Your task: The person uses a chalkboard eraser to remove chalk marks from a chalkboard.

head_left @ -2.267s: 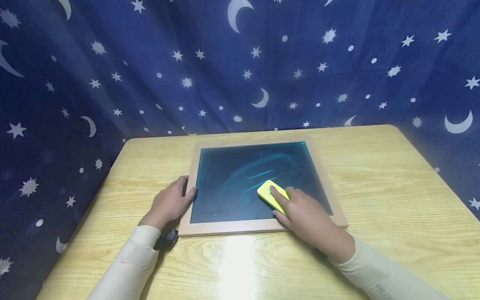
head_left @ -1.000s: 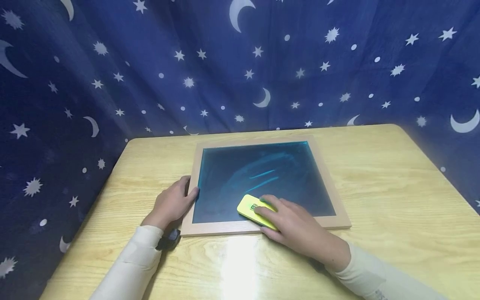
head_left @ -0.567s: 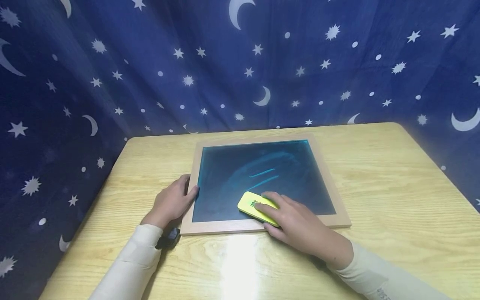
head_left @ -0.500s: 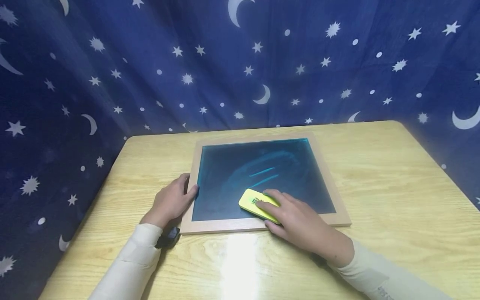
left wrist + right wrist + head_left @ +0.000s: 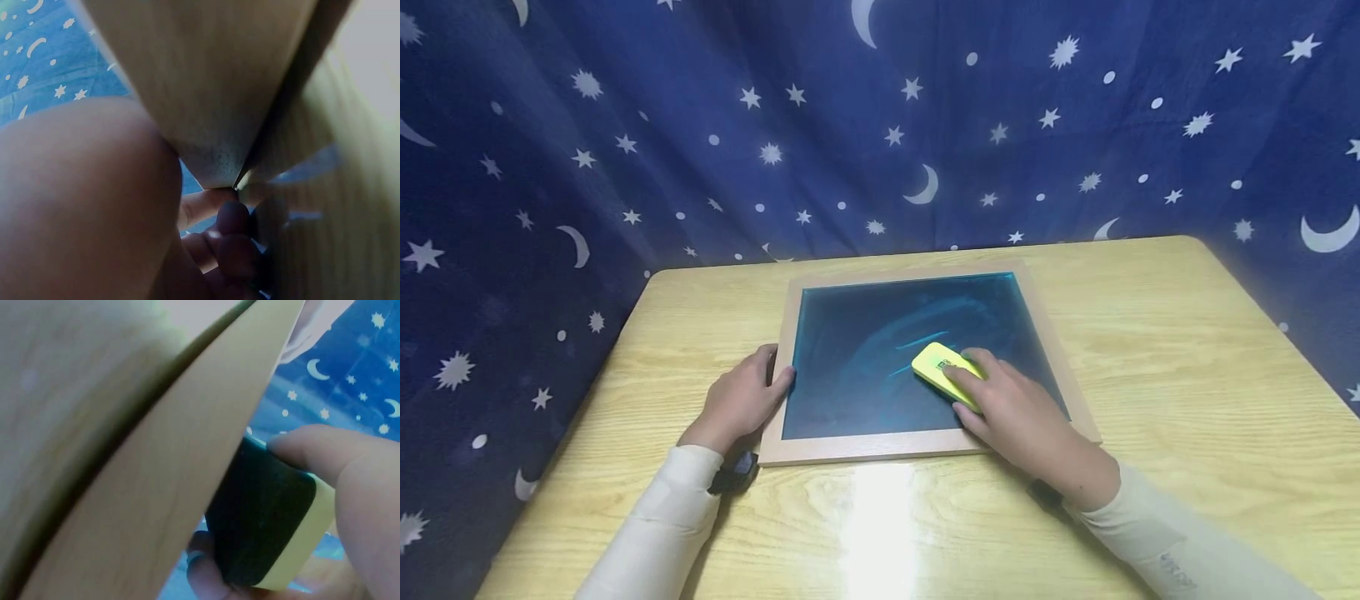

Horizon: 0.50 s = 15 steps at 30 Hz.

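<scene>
A chalkboard (image 5: 842,392) with a pale wooden frame lies flat on the table. Blue-green streaks and a cloudy smear mark its dark surface. My right hand (image 5: 1022,417) grips a yellow eraser (image 5: 934,357) over the board's right half, index finger on its top. In the right wrist view, the eraser's dark underside (image 5: 262,506) shows, tilted, with thumb and fingers at its sides. My left hand (image 5: 741,404) holds the frame's left side, thumb on the rim. Its curled fingers (image 5: 234,253) sit beside the frame's outer edge (image 5: 206,75) in the left wrist view.
The light wood table (image 5: 1172,358) extends around the board, with glare near its front. A dark blue curtain (image 5: 820,50) with moons and stars hangs behind and at the sides. A black strap device (image 5: 737,473) is on the left wrist.
The eraser first went down and left, then back up and right with my right hand, now covering part of the lower streak. A short low streak is gone. My left hand stays put.
</scene>
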Motion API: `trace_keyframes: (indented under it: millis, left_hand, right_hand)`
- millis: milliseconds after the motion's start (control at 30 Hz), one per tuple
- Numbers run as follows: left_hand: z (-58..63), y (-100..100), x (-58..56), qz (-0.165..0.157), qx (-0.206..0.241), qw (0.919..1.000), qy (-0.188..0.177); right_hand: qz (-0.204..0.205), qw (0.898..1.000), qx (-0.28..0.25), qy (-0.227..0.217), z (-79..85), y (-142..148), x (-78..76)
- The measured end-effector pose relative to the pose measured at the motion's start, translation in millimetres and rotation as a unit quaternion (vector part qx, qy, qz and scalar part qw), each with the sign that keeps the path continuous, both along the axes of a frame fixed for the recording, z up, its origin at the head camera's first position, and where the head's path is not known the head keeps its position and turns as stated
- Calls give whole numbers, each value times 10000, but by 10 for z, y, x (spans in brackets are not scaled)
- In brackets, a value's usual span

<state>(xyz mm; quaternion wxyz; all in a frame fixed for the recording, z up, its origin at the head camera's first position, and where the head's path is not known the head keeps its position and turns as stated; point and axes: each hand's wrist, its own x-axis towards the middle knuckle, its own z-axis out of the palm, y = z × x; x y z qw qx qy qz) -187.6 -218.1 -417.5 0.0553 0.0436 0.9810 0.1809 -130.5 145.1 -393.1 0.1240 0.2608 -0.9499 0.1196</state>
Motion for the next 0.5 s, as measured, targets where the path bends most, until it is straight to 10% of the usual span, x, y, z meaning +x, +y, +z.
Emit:
trace_keyframes:
  millis: [500]
  left_hand:
    - [24, -1, -24, -2, -38, 10000, -30]
  right_hand:
    - [-522, 9986, -8, -106, 50, 208, -153]
